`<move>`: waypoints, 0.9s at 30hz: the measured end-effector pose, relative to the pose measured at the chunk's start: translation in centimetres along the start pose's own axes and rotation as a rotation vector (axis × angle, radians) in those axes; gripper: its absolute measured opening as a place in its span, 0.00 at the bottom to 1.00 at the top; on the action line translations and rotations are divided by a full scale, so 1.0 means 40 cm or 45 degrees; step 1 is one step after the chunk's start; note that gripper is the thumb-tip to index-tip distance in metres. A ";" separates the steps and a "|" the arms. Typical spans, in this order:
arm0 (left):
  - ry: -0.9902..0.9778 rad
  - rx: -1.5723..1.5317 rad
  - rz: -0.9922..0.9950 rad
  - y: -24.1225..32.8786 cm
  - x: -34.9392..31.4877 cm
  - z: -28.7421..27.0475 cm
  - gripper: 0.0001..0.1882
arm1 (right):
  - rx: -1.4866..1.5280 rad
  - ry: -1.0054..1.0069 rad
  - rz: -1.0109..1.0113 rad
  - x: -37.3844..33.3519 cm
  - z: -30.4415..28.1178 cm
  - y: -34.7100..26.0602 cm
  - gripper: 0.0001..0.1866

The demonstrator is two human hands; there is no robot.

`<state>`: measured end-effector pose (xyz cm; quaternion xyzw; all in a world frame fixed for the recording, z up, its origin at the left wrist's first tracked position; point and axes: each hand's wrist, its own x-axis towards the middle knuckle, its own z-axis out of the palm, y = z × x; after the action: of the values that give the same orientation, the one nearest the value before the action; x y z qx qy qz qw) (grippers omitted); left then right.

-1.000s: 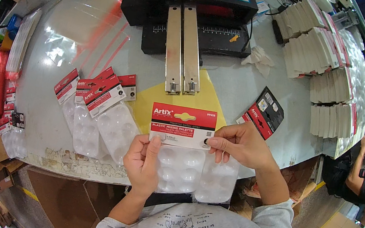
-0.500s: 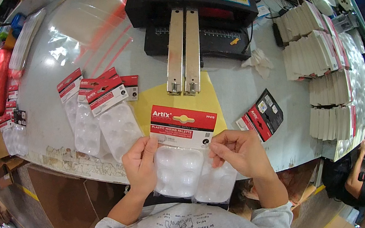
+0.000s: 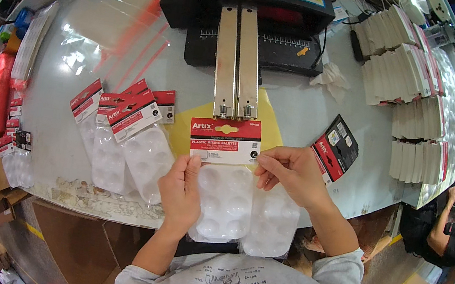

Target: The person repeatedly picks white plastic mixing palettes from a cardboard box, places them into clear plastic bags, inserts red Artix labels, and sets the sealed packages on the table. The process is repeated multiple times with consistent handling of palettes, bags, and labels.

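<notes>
A bagged white plastic paint palette [image 3: 223, 200] with round wells is held in front of me. Its red, black and white header card [image 3: 223, 152] lies across its top, with the card's upper edge at the ends of two metal arms of a black machine [image 3: 253, 49]. My left hand [image 3: 180, 191] pinches the card's lower left corner, thumb on top. My right hand [image 3: 296, 174] has its thumb and fingers closed at the card's lower right corner. Under my right forearm, beside the held palette, lies another bagged palette [image 3: 271, 222].
Several carded palettes [image 3: 146, 153] lie overlapping to the left, on the grey table [image 3: 62, 147]. Clear plastic bags [image 3: 110, 19] are spread behind them. A dark card [image 3: 335, 149] lies at right, near tall stacks of packed palettes [image 3: 415, 105]. A person [image 3: 446, 233] is at far right.
Both hands have moved the palette pack away from me, bringing the header card's top edge up to the metal arms. The other palette beside it stays near the table's front edge.
</notes>
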<state>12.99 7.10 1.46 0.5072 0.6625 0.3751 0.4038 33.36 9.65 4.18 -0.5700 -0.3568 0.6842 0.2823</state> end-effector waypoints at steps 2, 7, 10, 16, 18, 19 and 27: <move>0.003 0.022 0.006 -0.001 -0.003 -0.001 0.12 | -0.005 0.015 0.001 -0.003 0.003 -0.001 0.11; -0.066 0.023 0.001 0.000 -0.011 -0.010 0.12 | 0.032 0.003 0.015 -0.008 -0.002 0.009 0.10; -0.113 -0.118 0.066 0.004 0.005 -0.005 0.13 | 0.157 -0.011 0.039 0.008 -0.003 0.015 0.10; -0.107 -0.153 -0.141 0.037 0.054 0.004 0.14 | 0.224 0.045 -0.031 0.043 0.020 -0.011 0.09; -0.046 -0.260 -0.085 0.049 0.034 -0.003 0.14 | 0.135 0.073 0.093 0.022 0.023 -0.015 0.09; -0.058 -0.354 0.034 0.048 0.031 -0.005 0.14 | 0.133 0.064 0.156 0.013 0.021 -0.015 0.09; -0.063 -0.161 -0.034 -0.031 0.107 0.026 0.14 | 0.223 0.117 -0.084 0.104 -0.001 0.025 0.08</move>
<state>12.79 11.11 -0.72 0.4810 0.6341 0.3981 0.4562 32.64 12.37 0.96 -0.5619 -0.3006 0.6763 0.3695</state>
